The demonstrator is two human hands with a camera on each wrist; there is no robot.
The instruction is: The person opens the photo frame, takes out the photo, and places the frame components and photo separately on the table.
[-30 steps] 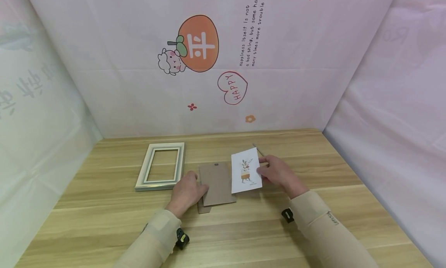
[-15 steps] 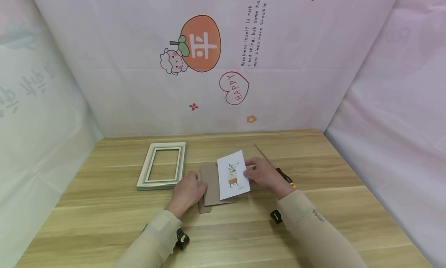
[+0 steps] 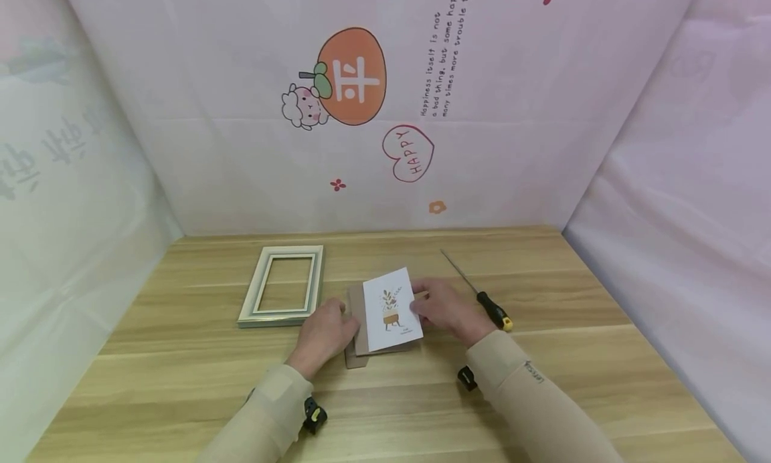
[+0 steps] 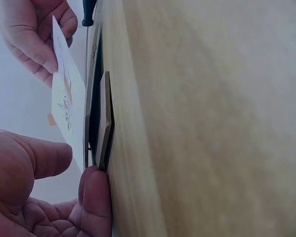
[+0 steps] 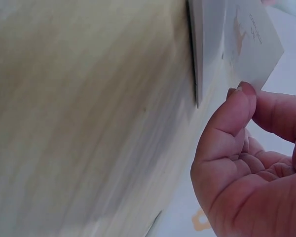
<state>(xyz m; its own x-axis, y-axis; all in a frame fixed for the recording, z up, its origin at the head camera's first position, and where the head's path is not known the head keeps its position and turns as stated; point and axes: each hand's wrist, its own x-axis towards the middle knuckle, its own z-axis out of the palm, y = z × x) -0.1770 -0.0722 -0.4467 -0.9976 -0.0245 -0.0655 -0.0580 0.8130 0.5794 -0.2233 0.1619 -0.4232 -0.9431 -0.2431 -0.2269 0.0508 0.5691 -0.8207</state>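
My right hand (image 3: pixel 447 308) pinches the right edge of a white card (image 3: pixel 376 316) printed with a potted plant, between thumb and fingertips, as the right wrist view shows. The card is tilted over a grey-brown frame backing board (image 3: pixel 358 309), covering most of it. My left hand (image 3: pixel 322 332) grips the left edge of the board, thumb (image 4: pixel 56 158) above and fingers curled at its underside. Beneath the board a stand leg (image 4: pixel 105 121) sticks out, its end showing near the lower left corner. Left of this hand lies a cream picture frame (image 3: pixel 251 296) with an open middle.
A screwdriver (image 3: pixel 494 310) with a black and yellow handle lies to the right, its shaft pointing up and left. The wooden table (image 3: pixel 181 383) ends at a printed white cloth backdrop (image 3: pixel 241 175), with cloth walls on both sides.
My right hand has carried the card leftward from beside the backing board to over it. The screwdriver has come into full view as the arm moved. My left hand has stayed at the board.
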